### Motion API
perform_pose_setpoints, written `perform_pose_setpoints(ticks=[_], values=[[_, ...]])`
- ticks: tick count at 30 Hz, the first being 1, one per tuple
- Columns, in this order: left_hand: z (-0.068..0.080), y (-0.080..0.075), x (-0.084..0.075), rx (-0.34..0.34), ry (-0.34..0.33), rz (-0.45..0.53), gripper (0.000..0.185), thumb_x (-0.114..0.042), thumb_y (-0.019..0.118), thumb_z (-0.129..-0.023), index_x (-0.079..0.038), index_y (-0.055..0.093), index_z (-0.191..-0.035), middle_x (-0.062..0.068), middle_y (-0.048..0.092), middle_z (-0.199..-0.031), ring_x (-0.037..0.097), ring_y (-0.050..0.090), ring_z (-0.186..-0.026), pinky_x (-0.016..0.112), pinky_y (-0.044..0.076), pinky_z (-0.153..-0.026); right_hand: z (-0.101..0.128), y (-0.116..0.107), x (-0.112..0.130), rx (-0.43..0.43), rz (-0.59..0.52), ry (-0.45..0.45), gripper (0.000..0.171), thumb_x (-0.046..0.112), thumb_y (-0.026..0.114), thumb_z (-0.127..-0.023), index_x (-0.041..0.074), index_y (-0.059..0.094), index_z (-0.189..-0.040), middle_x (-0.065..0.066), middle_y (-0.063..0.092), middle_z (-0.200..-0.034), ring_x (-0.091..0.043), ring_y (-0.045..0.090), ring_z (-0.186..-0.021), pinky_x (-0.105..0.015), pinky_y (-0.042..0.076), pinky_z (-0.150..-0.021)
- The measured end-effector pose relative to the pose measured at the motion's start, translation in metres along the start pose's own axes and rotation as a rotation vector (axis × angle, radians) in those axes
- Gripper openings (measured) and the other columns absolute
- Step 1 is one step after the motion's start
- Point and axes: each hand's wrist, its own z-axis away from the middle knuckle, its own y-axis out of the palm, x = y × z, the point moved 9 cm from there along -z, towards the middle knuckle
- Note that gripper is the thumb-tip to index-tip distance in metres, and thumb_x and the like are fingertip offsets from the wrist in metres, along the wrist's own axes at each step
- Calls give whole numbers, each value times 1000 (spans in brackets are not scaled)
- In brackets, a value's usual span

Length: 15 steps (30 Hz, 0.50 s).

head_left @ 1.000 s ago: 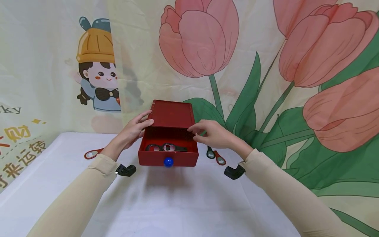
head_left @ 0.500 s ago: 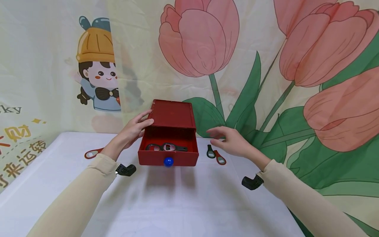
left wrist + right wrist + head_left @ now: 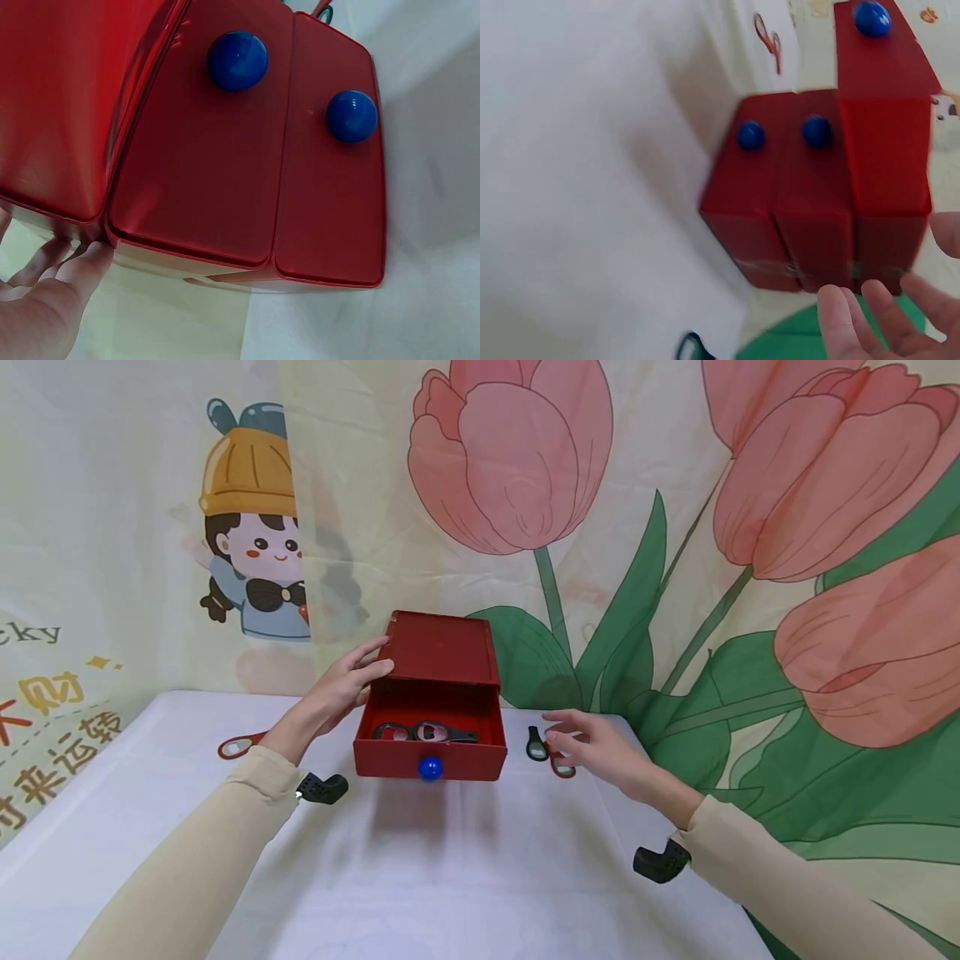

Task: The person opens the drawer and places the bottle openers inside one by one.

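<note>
A red box of three stacked drawers with blue knobs (image 3: 238,61) stands at the back of the table, its top (image 3: 440,646) facing me. The top drawer (image 3: 431,760) is pulled out, and black looped handles (image 3: 435,732) lie inside. My left hand (image 3: 333,697) rests on the box's left side, fingers fairly straight against the wall. To the right of the box, my right hand (image 3: 603,752) hovers with loosely bent fingers over a red looped handle (image 3: 562,767), partly covering it. Beside that lies a dark green looped handle (image 3: 536,745). Nothing shows in the right hand's grasp.
Red scissors (image 3: 768,39) lie left of the box, one loop (image 3: 238,746) showing beside my left wrist. A printed cloth with tulips (image 3: 517,460) hangs right behind the white-covered table (image 3: 450,877).
My right hand has drawn back from the open drawer's right edge, moving right and down to the looped handles. My left hand keeps its place on the box.
</note>
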Motion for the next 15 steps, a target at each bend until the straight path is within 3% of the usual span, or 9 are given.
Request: perform_pose_setpoints(ticks=[7,15], values=[[0,0,0,0,2,-1,77,-39,60,-107,-26,21,-172,11,20,-177,40,23,-160,63,27,-126,8,33,-13,95,-254,83,62,32,60,-109,1,40,-159,-23,55,-150,-35,64,-127,-47,58,-102],[0,0,0,-2,-1,1,77,-39,60,-107,-26,21,-172,12,21,-176,39,25,-159,62,27,-126,18,67,-19,159,-394,179,61,33,60,-109,3,42,-158,-19,59,-144,-32,68,-121,-47,59,-101]])
